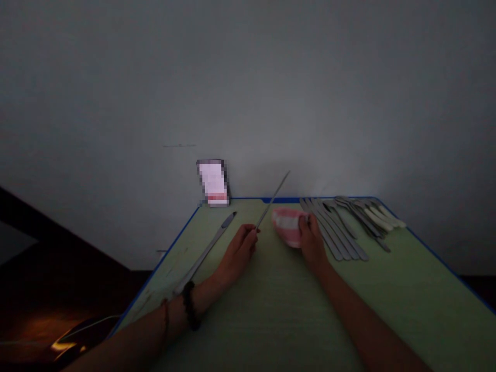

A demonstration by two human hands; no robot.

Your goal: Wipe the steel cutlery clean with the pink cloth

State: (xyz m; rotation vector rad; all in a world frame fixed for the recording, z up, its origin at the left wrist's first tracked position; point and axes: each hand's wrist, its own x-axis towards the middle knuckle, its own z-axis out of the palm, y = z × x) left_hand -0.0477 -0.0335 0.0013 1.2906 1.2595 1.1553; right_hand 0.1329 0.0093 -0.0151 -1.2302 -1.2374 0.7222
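My left hand [241, 247] is closed around one end of a thin metal table knife [273, 199], which slants up and away to the right and shows nearly edge-on. In my right hand [312, 240] a pink-and-white cloth [287, 226] is pinched, held just right of the knife and apart from it. Another long metal knife [209, 250] lies on the table left of my left hand, its near end partly behind my wrist. Beyond my right hand, several metal knives [341, 243] rest side by side.
The pale green table [267, 320] has a blue edge and stands against a grey wall. A phone with a lit, blurred screen [214, 181] leans at the back left. Farther right lie a pile of metal cutlery [360, 214] and several white-handled pieces [382, 217].
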